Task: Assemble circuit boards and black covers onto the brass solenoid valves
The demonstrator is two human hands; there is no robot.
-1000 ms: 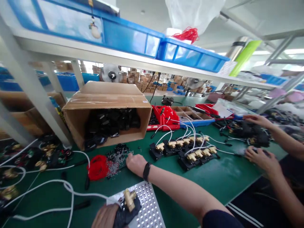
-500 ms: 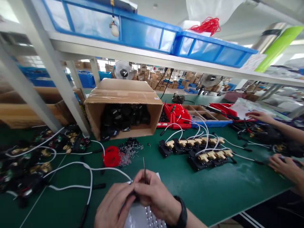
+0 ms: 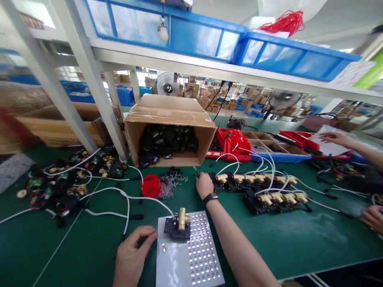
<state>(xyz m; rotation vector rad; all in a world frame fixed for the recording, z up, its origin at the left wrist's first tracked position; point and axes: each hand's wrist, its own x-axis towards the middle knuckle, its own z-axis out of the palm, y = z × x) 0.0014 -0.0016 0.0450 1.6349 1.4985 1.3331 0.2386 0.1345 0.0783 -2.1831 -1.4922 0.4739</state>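
In the head view, a brass fitting (image 3: pixel 182 219) on a black block (image 3: pixel 179 234) sits on the metal plate (image 3: pixel 170 263). The left hand (image 3: pixel 130 253) pinches thumb to forefinger beside it; anything tiny between them cannot be told. The right hand (image 3: pixel 204 185) seems closed around a thin tool (image 3: pixel 196 171), near loose screws (image 3: pixel 170 185). Good work here likely means keeping the block flat, the white cable (image 3: pixel 158 202) slack and the tool's grip firm.

Right of the right arm (image 3: pixel 236 239), the near desk (image 3: pixel 299 247) lies bare for a hand to pass, bounded on its far side by brass-fitted units (image 3: pixel 277 197). At left, white cables (image 3: pixel 104 214) trail low across the way toward the plate (image 3: pixel 170 267), while the cardboard box (image 3: pixel 176 105) blocks the far side beneath the shelf (image 3: pixel 179 58).
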